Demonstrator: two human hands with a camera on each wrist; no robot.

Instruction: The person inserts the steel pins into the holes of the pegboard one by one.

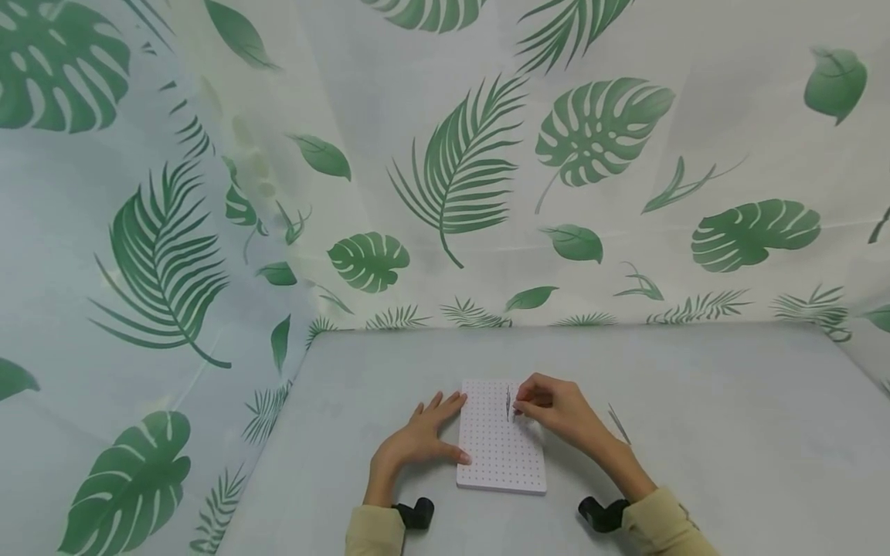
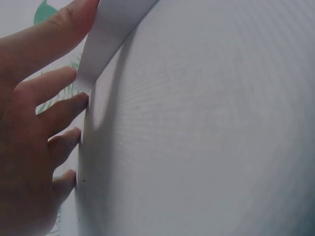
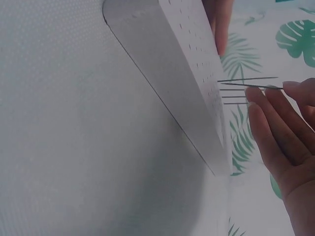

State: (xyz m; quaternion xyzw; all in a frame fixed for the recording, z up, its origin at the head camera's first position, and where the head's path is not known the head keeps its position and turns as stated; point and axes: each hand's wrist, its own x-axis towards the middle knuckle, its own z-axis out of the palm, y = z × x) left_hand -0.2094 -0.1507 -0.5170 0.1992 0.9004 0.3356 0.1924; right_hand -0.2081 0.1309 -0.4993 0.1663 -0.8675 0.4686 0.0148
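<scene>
A white pegboard point(image 1: 501, 475) with rows of small holes lies on the table. My left hand point(image 1: 416, 440) has its fingers spread, and thumb and fingertips touch the board's left side. Over the board's upper right part, my right hand point(image 1: 566, 409) pinches a thin metal pin point(image 3: 253, 85) between thumb and fingers. The pin's far end is at the board's surface; whether it is in a hole I cannot tell. Several similar pins point(image 3: 234, 97) stand upright in the board close to those fingertips. In the left wrist view the left hand point(image 2: 29, 128) lies along the board's edge.
To the right of the board, partly behind the right forearm, a few thin metal pins point(image 1: 617, 423) lie on the pale table point(image 1: 730, 432). Leaf-printed cloth point(image 1: 452, 170) hangs behind and at the left. Black wrist cameras point(image 1: 602, 515) sit at both cuffs.
</scene>
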